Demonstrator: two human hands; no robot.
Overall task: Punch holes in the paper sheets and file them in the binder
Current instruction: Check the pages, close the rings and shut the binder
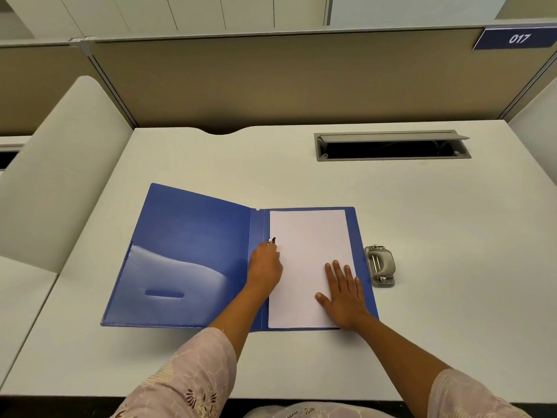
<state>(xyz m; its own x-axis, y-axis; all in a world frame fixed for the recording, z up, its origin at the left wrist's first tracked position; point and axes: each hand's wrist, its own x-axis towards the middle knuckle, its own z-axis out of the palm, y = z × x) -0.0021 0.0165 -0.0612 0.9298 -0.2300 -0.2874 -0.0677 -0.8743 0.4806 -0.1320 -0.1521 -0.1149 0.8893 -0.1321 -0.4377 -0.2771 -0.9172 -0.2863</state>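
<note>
A blue binder point(193, 236) lies open on the white desk. White paper sheets point(307, 245) rest on its right half, beside the spine. My left hand point(265, 268) sits at the sheets' left edge, fingers pinched on the small metal fastener point(271, 241) near the spine. My right hand point(343, 291) lies flat with fingers spread on the lower right part of the sheets, pressing them down. A grey hole punch point(380, 265) stands on the desk just right of the binder, touched by neither hand.
The white desk point(452, 236) extends all round the binder. A grey cable slot point(391, 145) with its lid raised sits at the back right. Beige partition walls rise behind, and a white divider panel point(60, 176) stands on the left.
</note>
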